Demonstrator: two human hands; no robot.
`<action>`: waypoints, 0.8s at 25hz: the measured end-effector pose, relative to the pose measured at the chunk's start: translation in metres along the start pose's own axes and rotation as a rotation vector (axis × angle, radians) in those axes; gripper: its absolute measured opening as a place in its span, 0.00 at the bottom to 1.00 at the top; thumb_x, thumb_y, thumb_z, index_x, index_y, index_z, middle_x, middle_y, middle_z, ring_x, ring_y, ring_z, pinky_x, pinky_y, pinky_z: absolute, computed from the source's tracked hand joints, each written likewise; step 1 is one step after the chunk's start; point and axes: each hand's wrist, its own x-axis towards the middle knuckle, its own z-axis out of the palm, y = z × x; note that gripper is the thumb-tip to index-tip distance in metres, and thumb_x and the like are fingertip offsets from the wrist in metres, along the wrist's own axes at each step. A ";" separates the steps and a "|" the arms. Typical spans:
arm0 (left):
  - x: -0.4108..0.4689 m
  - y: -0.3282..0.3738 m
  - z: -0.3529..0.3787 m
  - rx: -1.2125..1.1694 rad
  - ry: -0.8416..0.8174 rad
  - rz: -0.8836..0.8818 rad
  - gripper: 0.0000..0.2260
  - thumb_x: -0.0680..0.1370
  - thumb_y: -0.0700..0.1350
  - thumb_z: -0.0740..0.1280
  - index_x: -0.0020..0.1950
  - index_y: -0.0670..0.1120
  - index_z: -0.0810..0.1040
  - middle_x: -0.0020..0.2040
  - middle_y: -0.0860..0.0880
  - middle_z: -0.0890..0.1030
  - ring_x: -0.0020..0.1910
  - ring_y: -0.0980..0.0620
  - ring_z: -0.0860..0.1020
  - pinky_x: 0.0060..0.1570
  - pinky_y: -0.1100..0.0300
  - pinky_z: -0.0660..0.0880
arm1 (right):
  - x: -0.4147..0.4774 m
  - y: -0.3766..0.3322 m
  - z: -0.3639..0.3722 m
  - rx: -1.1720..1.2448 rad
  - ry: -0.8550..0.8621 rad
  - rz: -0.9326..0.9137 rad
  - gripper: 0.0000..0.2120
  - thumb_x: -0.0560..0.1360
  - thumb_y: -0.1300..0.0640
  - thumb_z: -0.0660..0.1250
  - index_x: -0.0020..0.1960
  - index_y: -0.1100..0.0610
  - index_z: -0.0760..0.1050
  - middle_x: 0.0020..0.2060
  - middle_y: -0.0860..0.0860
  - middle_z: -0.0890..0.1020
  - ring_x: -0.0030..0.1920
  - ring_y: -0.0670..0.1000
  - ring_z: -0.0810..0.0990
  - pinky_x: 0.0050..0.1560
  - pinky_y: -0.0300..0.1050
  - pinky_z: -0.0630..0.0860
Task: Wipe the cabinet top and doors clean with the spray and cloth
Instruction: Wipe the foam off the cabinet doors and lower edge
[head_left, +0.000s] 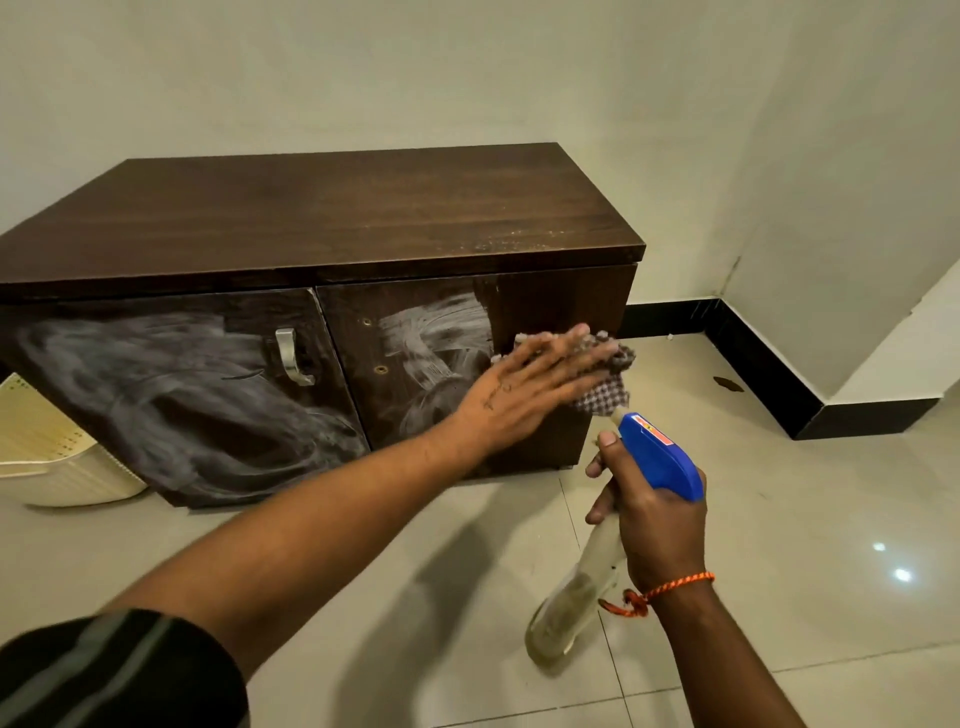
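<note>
A low dark-wood cabinet (332, 218) stands against the wall, with two doors. The left door (171, 405) carries a metal handle (292, 357) and wide grey-white smears. The right door (415, 364) shows white streaks in its upper middle. My left hand (530, 384) lies flat, fingers spread, pressing a checked cloth (608, 384) against the right part of the right door. My right hand (649, 514) grips a clear spray bottle (571, 597) with a blue trigger head (660, 457), held just below and right of the cloth, nozzle toward the door.
A cream slotted basket (47, 452) sits on the floor at the cabinet's left end. Glossy pale floor tiles (779, 519) spread in front and to the right. A black skirting (769, 364) runs along the wall corner at the right.
</note>
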 end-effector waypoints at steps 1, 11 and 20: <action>0.009 -0.013 -0.016 0.013 0.027 -0.047 0.35 0.80 0.37 0.57 0.85 0.53 0.50 0.85 0.48 0.51 0.83 0.42 0.49 0.75 0.44 0.26 | 0.000 -0.002 0.002 0.004 0.003 -0.006 0.13 0.77 0.51 0.70 0.41 0.61 0.80 0.32 0.55 0.83 0.22 0.56 0.77 0.31 0.43 0.76; 0.065 -0.129 -0.120 -0.460 -0.204 -0.321 0.22 0.84 0.43 0.59 0.79 0.50 0.65 0.74 0.45 0.72 0.77 0.42 0.66 0.76 0.49 0.61 | -0.018 -0.009 0.026 0.031 -0.084 -0.031 0.12 0.78 0.54 0.70 0.59 0.57 0.80 0.34 0.58 0.83 0.22 0.55 0.76 0.27 0.39 0.76; -0.077 -0.234 -0.180 -0.420 -0.562 -0.354 0.22 0.84 0.42 0.64 0.78 0.49 0.66 0.72 0.40 0.75 0.69 0.38 0.73 0.65 0.45 0.71 | -0.024 -0.021 0.042 0.056 -0.098 -0.014 0.07 0.77 0.53 0.71 0.53 0.55 0.81 0.35 0.60 0.82 0.22 0.54 0.76 0.27 0.44 0.77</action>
